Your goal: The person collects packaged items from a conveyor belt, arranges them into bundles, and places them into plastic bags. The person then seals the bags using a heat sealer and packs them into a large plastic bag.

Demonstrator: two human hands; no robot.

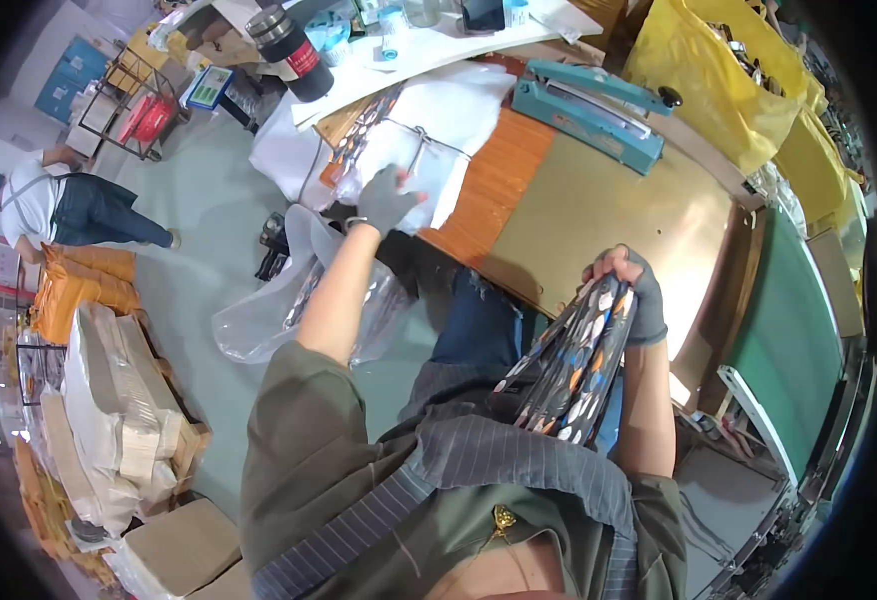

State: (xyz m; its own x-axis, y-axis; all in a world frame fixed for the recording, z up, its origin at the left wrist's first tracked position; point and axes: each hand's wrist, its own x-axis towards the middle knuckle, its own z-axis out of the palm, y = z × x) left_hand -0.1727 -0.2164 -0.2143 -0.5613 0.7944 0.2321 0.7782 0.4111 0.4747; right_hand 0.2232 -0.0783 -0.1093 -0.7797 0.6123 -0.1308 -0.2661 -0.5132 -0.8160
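My right hand, in a grey fingerless glove, is closed on the top of a bundle of dark patterned strips. The strips have white, blue and orange leaf-like marks and hang over my lap. My left hand, gloved the same way, reaches out with its fingers apart and holds nothing I can see. It is over the near edge of a white sheet with a dark cord across it. More patterned strips lie just beyond that hand. Whether the hand touches the sheet I cannot tell.
A teal bag sealer stands on the brown table. Behind are a thermos and a white shelf. A clear plastic bag lies on the floor to the left. Wrapped stacks and a person are farther left.
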